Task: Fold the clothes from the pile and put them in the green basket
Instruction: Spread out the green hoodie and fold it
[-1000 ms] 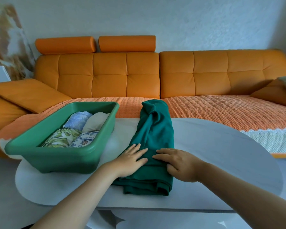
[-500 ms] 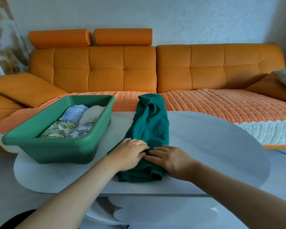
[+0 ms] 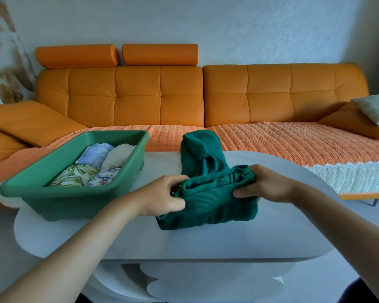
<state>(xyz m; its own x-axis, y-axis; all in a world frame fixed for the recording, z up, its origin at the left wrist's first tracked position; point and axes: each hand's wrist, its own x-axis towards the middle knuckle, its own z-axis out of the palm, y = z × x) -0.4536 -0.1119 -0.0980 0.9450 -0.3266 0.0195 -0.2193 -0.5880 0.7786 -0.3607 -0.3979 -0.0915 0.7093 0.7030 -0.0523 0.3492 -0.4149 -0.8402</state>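
Observation:
A dark green garment (image 3: 208, 200) lies lengthwise on the white table (image 3: 293, 226), its far end bunched near the sofa. Its near end is lifted and doubled back. My left hand (image 3: 162, 196) pinches the left corner of that raised fold, and my right hand (image 3: 265, 184) grips the right corner. The green basket (image 3: 74, 193) stands on the table's left side, an arm's width left of the garment. It holds several folded pieces in pale blue, cream and floral print.
An orange sofa (image 3: 158, 95) with a ribbed orange cover runs behind the table. An orange cushion (image 3: 26, 121) lies at its left end, and a pale green pillow (image 3: 376, 108) at its right. Bare tabletop stretches to the right of the garment.
Both hands went from pressing flat on the garment to grasping its near end. That end has come up off the table and is folded back toward the sofa.

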